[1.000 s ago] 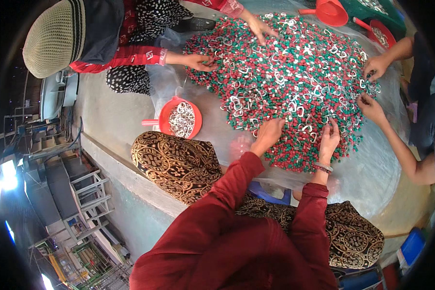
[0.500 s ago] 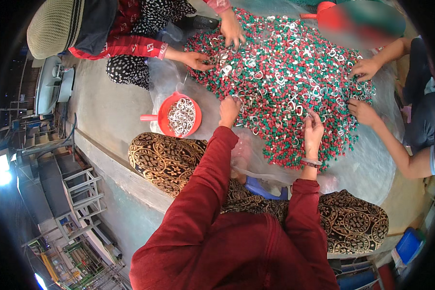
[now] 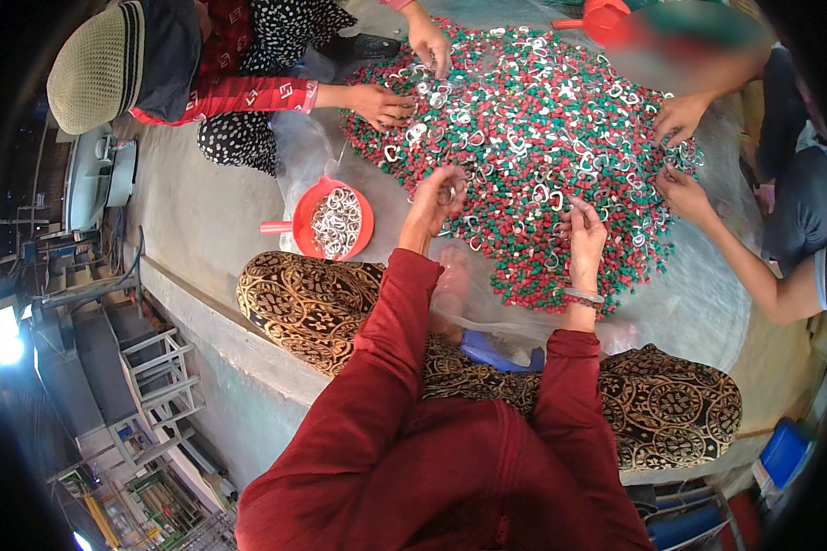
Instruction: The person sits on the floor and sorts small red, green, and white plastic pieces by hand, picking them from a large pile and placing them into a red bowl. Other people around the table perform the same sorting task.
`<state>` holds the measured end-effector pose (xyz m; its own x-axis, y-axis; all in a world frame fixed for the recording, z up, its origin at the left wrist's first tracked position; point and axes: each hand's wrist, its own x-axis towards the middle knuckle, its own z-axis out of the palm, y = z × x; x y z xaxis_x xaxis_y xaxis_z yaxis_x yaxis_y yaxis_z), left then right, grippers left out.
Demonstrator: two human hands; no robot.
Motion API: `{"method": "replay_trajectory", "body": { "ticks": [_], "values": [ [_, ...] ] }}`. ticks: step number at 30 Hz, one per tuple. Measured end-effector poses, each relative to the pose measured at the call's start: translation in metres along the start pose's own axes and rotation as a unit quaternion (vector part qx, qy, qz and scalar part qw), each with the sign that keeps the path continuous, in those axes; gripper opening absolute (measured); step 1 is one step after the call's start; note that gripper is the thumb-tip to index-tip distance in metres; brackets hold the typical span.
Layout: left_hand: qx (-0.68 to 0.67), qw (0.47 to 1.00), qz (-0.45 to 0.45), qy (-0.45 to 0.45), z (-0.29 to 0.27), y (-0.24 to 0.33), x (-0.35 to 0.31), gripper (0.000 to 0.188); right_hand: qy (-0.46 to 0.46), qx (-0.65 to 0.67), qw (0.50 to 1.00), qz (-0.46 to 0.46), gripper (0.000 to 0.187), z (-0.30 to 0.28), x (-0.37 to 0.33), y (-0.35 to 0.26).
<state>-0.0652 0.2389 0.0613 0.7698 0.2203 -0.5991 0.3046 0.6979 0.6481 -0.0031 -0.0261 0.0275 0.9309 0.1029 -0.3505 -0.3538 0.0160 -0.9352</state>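
Note:
A wide pile of small red, green and white pieces (image 3: 533, 239) spreads before me, with white ring-like pieces (image 3: 516, 143) strewn over it. At the pile's near left edge my left hand (image 3: 435, 200) is closed, its fingers curled round something small and pale that I cannot make out. My right hand (image 3: 586, 241) hovers low over the near part of the pile, fingertips pinched together; what they hold, if anything, is too small to tell. To the left of my left hand, a red plastic scoop with a handle (image 3: 368, 223) contains many white ring-like pieces (image 3: 336, 223).
A co-worker in a red patterned sleeve (image 3: 257, 95) reaches into the pile from the far left. Another person's hands (image 3: 678, 118) work at its right edge. Clear plastic sheeting (image 3: 708, 275) lies beneath. Another red scoop (image 3: 603, 18) sits at the far right, and a blue object (image 3: 498, 352) lies between my knees.
My left hand has turned, its fingers now curled in view. My right hand's fingers have drawn closer together. The co-workers' hands have shifted slightly, and the whole view has moved a little.

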Motion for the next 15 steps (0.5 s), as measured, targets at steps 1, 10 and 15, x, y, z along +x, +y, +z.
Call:
{"method": "replay_trajectory", "body": {
  "ticks": [1,10,15],
  "values": [
    [0.116,0.992,-0.025,0.037,0.005,-0.003,-0.006,0.018,-0.002,0.012,1.000,0.004,0.023,-0.001,0.000,-0.001],
    [0.824,0.546,0.145,0.042,-0.015,-0.133,-0.021,0.027,0.068,-0.075,0.992,-0.078,0.022,-0.024,0.009,0.042],
    [0.844,0.530,0.048,0.063,-0.017,-0.124,-0.007,0.016,0.037,-0.028,0.998,-0.051,0.022,-0.013,0.011,0.037]
  ]
}}
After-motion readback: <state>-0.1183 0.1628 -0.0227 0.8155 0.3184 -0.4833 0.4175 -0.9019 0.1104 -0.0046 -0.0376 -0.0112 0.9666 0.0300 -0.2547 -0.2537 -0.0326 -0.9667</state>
